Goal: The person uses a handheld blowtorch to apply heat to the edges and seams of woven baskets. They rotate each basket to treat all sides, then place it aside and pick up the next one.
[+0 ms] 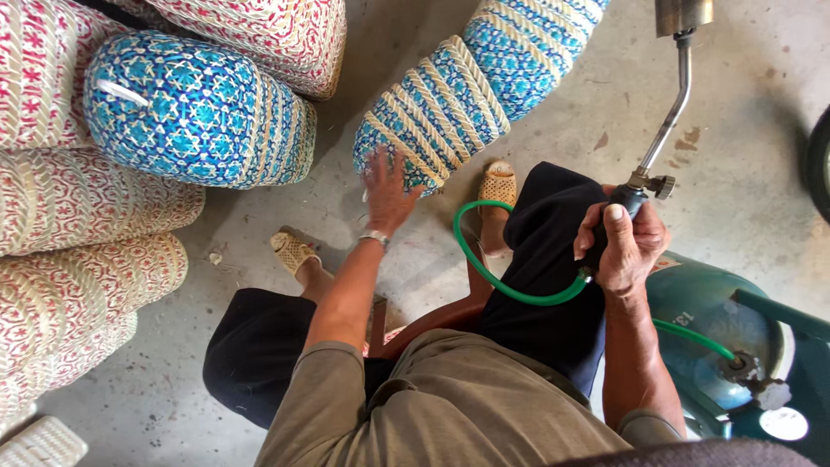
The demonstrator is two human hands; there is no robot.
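Head view: torch (670, 112) nozzle pointing up-screen

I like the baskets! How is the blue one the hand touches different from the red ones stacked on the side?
The blue basket under the left hand lies alone on the floor; the red baskets are piled together. It is blue-and-cream with thick rope-like bands; they are red-and-cream with finer patterns. Both are woven.

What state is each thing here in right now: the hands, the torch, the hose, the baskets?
left hand: open, fingers spread on the blue woven basket.
right hand: closed around the torch handle.
gas torch: held up, no flame visible.
green hose: looped, running from torch to gas cylinder.
red woven baskets: stacked on their sides.
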